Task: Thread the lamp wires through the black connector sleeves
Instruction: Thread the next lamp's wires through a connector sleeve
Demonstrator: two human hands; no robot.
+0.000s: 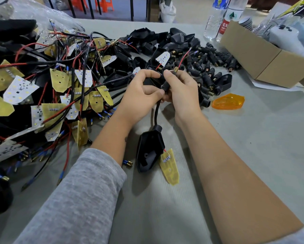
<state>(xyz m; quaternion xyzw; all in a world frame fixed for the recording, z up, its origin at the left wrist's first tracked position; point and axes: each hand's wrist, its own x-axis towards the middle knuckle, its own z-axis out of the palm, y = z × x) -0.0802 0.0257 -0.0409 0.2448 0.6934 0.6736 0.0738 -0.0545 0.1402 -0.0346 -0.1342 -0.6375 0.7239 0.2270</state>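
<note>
**Sleeve held upright over the table**

We pinch the black connector sleeve (165, 86) with both hands: our left hand (139, 97) grips its near end, our right hand (181, 92) curls round it. Its long axis runs near to far, brass tip (176, 69) pointing away. The black cable (157, 111) drops to the lamp housing (150, 150) lying nearer us.

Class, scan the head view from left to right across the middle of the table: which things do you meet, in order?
Pile of circuit boards and wires → left hand → right hand → orange lens → cardboard box.
</note>
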